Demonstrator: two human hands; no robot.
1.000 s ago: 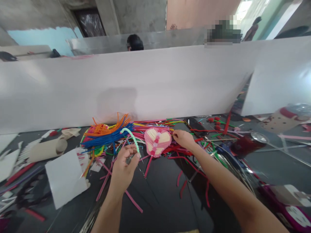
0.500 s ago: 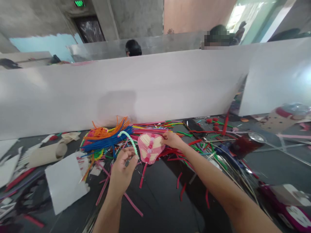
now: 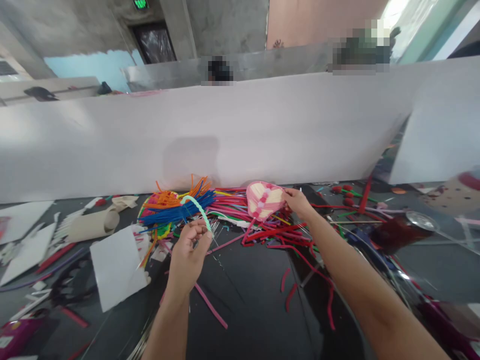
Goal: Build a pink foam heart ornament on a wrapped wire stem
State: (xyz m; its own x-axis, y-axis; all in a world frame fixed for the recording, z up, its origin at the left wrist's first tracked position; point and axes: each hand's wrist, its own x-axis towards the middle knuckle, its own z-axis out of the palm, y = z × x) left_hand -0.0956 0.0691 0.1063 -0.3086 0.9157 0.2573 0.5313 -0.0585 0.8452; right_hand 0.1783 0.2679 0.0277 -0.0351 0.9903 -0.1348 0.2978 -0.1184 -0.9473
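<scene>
My left hand (image 3: 193,250) pinches the lower end of a mint-green twisted pipe cleaner (image 3: 200,210), which arcs up and to the left. Thin wire ends show below those fingers. My right hand (image 3: 298,202) is closed on the right edge of a pink and cream heart-shaped piece (image 3: 265,201), built from pipe cleaners with a darker pink band down its middle. A pink stem hangs from its lower tip. The heart is above a heap of pink and red pipe cleaners (image 3: 232,205). Beside my left hand lie bundles of blue pipe cleaners (image 3: 176,212) and orange pipe cleaners (image 3: 165,199).
A white partition (image 3: 225,135) stands behind the table. On the left are a cardboard tube (image 3: 93,225) and a white sheet (image 3: 118,267). A dark red can (image 3: 393,232) lies on the right, near several loose wires. Red offcuts (image 3: 290,297) are scattered in front.
My right hand has carried the heart-shaped piece to the right and farther back, away from my left hand. My left hand still holds the mint-green pipe cleaner. The view has shifted slightly.
</scene>
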